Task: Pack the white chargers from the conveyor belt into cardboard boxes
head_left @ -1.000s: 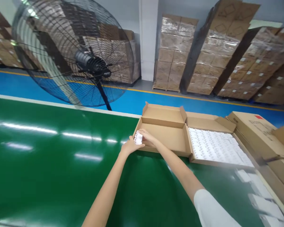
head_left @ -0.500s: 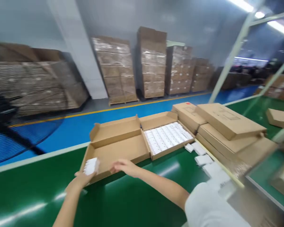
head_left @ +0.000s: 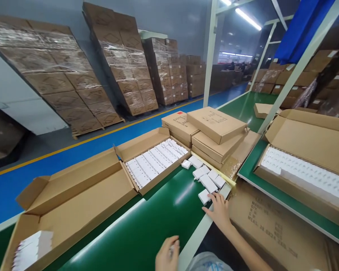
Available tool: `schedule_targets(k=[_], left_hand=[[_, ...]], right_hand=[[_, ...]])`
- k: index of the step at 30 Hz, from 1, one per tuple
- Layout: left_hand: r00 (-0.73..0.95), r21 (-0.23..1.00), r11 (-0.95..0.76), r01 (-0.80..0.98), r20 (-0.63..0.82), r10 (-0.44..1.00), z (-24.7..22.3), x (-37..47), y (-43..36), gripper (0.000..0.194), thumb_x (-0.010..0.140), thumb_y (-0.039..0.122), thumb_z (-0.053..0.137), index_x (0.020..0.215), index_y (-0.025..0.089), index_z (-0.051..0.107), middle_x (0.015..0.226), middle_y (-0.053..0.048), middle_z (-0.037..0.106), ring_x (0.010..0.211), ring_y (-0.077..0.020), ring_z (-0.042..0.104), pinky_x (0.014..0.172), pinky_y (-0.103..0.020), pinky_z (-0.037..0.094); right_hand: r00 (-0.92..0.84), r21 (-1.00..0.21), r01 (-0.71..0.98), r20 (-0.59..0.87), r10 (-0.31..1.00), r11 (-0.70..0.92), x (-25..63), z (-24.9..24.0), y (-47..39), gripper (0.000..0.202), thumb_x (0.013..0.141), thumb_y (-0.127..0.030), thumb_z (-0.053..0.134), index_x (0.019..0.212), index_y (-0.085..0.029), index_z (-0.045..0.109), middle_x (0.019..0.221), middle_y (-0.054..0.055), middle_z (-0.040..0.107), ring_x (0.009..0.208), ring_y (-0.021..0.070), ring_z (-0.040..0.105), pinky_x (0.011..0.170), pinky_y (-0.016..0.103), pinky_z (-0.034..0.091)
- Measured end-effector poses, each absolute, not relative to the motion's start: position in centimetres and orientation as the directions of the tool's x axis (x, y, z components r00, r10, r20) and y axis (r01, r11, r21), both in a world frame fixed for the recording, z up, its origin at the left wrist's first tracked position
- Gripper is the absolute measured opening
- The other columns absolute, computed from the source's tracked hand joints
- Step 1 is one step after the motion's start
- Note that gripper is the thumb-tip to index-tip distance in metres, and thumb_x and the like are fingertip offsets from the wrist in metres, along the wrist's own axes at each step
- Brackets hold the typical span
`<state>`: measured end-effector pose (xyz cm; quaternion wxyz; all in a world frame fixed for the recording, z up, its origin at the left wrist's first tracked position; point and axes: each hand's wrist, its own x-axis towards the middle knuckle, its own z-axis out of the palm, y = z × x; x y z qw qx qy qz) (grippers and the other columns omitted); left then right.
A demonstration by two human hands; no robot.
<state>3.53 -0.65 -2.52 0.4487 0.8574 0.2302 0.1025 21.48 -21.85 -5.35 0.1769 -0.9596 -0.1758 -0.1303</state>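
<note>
My right hand (head_left: 219, 210) reaches to the loose white pieces (head_left: 208, 183) at the belt's near edge, its fingers apart, fingertips at the nearest white piece (head_left: 204, 196). Low in the middle, my left hand (head_left: 168, 254) hovers over the green surface (head_left: 135, 233) with its fingers curled; whether something is between them is too small to tell. A long open carton (head_left: 84, 195) at the left holds a short block of white pieces (head_left: 35, 248) in its near left corner. Beside it, another open carton (head_left: 141, 191) is filled with rows of white pieces (head_left: 155, 162).
Closed flat cartons (head_left: 217, 124) are stacked beyond the loose pieces. An open carton of white pieces (head_left: 305, 177) lies on the right-hand surface. A large carton (head_left: 271, 226) stands below the edge at right. A pale metal post (head_left: 210, 56) rises behind the stack.
The view has swung to the right. My hands have left the long carton's white block; my right hand is now at the loose pieces and my left hand is over the near green surface.
</note>
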Motion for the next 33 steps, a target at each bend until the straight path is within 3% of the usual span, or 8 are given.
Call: schedule_targets(k=[5, 9, 12, 15, 19, 24, 30, 33], left_hand=[[0.986, 0.66, -0.743, 0.11, 0.023, 0.166, 1.2, 10.7, -3.8, 0.033, 0.09, 0.03, 0.038, 0.116, 0.023, 0.057, 0.112, -0.008, 0.061, 0.091, -0.0206, 0.065, 0.078, -0.032, 0.052], [0.996, 0.303, -0.95, 0.079, -0.066, 0.062, 2.0, 14.5, -5.1, 0.056, 0.078, 0.014, 0.052, 0.133, 0.021, 0.044, 0.13, -0.013, 0.048, 0.086, -0.0231, 0.065, 0.08, -0.038, 0.049], [0.989, 0.2, -0.971, 0.132, -0.089, 0.116, 0.4, 15.2, -5.7, 0.05, 0.079, 0.014, 0.052, 0.129, 0.017, 0.048, 0.119, -0.013, 0.054, 0.079, -0.0233, 0.065, 0.074, -0.037, 0.049], [0.988, 0.246, -0.958, 0.149, -0.066, 0.137, -0.8, 14.8, -4.2, 0.044, 0.082, 0.024, 0.055, 0.125, 0.017, 0.052, 0.111, -0.011, 0.059, 0.081, -0.0243, 0.064, 0.076, -0.038, 0.048], [0.994, 0.494, -0.863, 0.109, -0.05, 0.098, -1.1, 13.4, -0.8, 0.043, 0.082, 0.034, 0.055, 0.123, 0.023, 0.053, 0.124, -0.008, 0.058, 0.09, -0.0237, 0.062, 0.085, -0.038, 0.046], [0.952, 0.766, -0.579, 0.279, -0.142, 0.272, -1.3, 11.1, -0.4, 0.038, 0.094, 0.041, 0.028, 0.116, 0.027, 0.056, 0.125, -0.005, 0.057, 0.103, -0.0216, 0.059, 0.081, -0.032, 0.049], [0.966, 0.659, -0.707, 0.256, -0.187, 0.176, -1.1, 11.8, -3.9, 0.019, 0.078, 0.028, 0.055, 0.096, 0.025, 0.059, 0.103, -0.003, 0.065, 0.09, -0.0241, 0.058, 0.08, -0.037, 0.046], [0.971, 0.714, -0.659, 0.237, -0.146, 0.19, -1.6, 12.3, -4.7, 0.034, 0.074, 0.024, 0.057, 0.108, 0.023, 0.055, 0.128, -0.007, 0.054, 0.108, -0.0257, 0.055, 0.092, -0.04, 0.044]], right_hand=[[0.92, -0.383, 0.324, 0.342, 0.193, -0.865, 21.5, -4.0, -19.1, 0.024, 0.082, -0.032, 0.059, 0.102, -0.019, 0.057, 0.102, 0.013, 0.06, 0.099, 0.0326, 0.055, 0.08, 0.047, 0.041], [0.921, -0.619, 0.389, 0.243, 0.304, -0.683, 20.7, -3.6, -17.7, 0.012, 0.079, -0.025, 0.058, 0.09, -0.019, 0.058, 0.088, 0.008, 0.063, 0.086, 0.0265, 0.059, 0.076, 0.04, 0.045], [0.86, -0.839, 0.338, 0.092, 0.502, -0.426, 19.9, -2.7, -16.9, 0.015, 0.083, -0.017, 0.048, 0.085, -0.02, 0.061, 0.076, 0.003, 0.065, 0.073, 0.02, 0.061, 0.069, 0.033, 0.049], [0.745, -0.872, 0.416, 0.165, 0.646, -0.258, 21.5, -1.5, -18.6, 0.023, 0.085, -0.015, 0.046, 0.095, -0.022, 0.064, 0.093, 0.004, 0.068, 0.089, 0.0191, 0.064, 0.081, 0.034, 0.051], [0.74, -0.507, 0.644, 0.223, 0.635, -0.573, 26.9, -0.8, -23.4, 0.053, 0.073, 0.002, 0.045, 0.119, -0.021, 0.059, 0.132, 0.01, 0.054, 0.125, 0.0263, 0.046, 0.103, 0.048, 0.039], [0.682, -0.219, 0.726, 0.109, 0.723, -0.652, 30.8, -1.6, -24.7, 0.062, 0.069, 0.009, 0.041, 0.118, -0.025, 0.059, 0.126, 0.008, 0.059, 0.11, 0.0245, 0.056, 0.083, 0.036, 0.053], [0.557, -0.319, 0.793, 0.033, 0.83, -0.52, 31.2, 0.0, -22.0, 0.03, 0.067, -0.004, 0.063, 0.09, -0.022, 0.065, 0.098, 0.006, 0.061, 0.081, 0.021, 0.062, 0.067, 0.03, 0.053], [0.672, -0.677, 0.57, 0.058, 0.738, -0.466, 29.4, -0.4, -19.8, 0.024, 0.077, -0.028, 0.063, 0.101, -0.022, 0.061, 0.089, 0.003, 0.059, 0.066, 0.0162, 0.06, 0.06, 0.029, 0.052]])
